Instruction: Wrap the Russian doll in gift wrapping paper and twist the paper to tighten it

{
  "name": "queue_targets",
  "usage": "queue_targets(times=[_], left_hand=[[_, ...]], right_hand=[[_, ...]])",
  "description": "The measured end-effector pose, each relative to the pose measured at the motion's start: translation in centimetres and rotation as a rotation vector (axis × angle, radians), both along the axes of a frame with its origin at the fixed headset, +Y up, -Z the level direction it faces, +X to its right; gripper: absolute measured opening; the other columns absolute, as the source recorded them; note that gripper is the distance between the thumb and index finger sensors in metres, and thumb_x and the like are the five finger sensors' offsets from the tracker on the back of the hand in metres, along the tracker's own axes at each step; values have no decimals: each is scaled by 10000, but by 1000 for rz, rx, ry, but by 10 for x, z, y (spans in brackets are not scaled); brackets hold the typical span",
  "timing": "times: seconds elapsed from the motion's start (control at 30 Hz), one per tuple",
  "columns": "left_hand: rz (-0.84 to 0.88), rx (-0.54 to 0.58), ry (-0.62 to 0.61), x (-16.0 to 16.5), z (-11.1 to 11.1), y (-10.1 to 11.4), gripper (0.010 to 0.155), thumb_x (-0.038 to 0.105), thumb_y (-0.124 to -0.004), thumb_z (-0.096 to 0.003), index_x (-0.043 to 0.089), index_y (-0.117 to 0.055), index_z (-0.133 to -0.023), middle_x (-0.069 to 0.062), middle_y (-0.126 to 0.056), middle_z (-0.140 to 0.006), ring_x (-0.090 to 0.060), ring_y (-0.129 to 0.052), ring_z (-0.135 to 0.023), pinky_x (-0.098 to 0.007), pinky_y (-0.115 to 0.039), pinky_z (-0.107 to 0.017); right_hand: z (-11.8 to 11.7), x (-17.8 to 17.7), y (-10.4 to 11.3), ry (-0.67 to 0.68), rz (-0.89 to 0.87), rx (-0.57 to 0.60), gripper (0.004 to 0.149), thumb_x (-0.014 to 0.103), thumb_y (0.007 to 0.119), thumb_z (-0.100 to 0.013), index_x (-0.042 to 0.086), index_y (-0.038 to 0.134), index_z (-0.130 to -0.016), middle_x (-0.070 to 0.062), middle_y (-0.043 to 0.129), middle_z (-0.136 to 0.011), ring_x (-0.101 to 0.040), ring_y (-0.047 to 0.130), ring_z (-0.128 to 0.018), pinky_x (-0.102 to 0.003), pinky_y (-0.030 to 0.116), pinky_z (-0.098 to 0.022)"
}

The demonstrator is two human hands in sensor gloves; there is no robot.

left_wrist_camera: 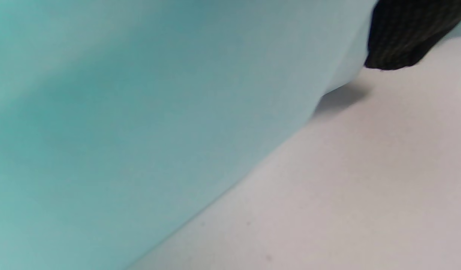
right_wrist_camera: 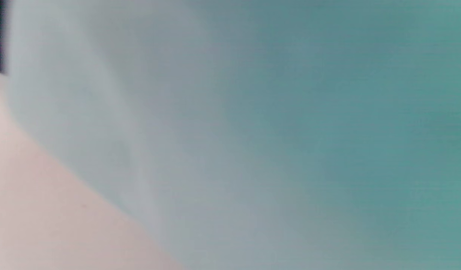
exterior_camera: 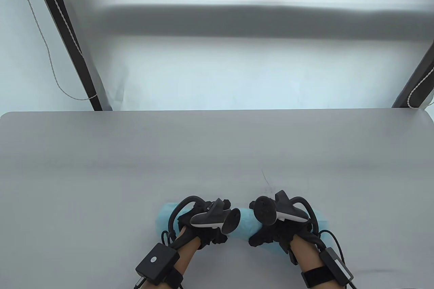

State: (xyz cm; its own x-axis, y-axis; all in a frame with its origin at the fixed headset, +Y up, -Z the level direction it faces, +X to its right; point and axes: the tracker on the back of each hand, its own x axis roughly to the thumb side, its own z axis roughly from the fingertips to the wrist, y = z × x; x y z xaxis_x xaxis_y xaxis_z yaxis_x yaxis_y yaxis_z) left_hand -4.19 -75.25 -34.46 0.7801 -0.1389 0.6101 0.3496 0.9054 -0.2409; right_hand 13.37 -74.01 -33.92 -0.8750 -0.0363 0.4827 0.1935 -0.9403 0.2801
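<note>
Both gloved hands sit on a pale blue roll of wrapping paper [exterior_camera: 245, 223] lying across the near edge of the plain grey table [exterior_camera: 217, 153]. The left hand [exterior_camera: 200, 231] curls over one end, the right hand [exterior_camera: 271, 233] over the other, fingers wrapped around the paper. Can't see the doll at all. Beyond the hands: white backdrop, dark frame struts [exterior_camera: 67, 38], a dangling cord [exterior_camera: 44, 41].

Black gloves cover each hand, left hand [exterior_camera: 200, 234] and right hand [exterior_camera: 271, 233]; grey-black trackers on top, black wrist boxes, cables, bare forearms
</note>
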Motion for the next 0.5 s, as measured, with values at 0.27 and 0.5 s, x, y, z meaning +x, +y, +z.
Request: queue_targets(times=[0.27,0.5], left_hand=[[136,-335,109,-17,-11,-4,1060,687,-908,-386,78,-442,-1117,-146,-832,-976,-259,-977,-635,-506,-803,-510],[-1,-125,128,-11,1,0,1058,668,-884,-399,169,-320,-1142,-133,-668,-1132,-376,-787,-927,-670,-587,-693]], right_hand=[[11,-13,-2,141,123,210,1176,713,895,-369,129,333,-1221,-193,645,-1192,-407,758,-1048,-638,603,-789],[7,-11,-1,65,37,145,1115,763,910,-349,141,514,-1186,-165,805,-1085,-376,871,-924,-606,682,-744]])
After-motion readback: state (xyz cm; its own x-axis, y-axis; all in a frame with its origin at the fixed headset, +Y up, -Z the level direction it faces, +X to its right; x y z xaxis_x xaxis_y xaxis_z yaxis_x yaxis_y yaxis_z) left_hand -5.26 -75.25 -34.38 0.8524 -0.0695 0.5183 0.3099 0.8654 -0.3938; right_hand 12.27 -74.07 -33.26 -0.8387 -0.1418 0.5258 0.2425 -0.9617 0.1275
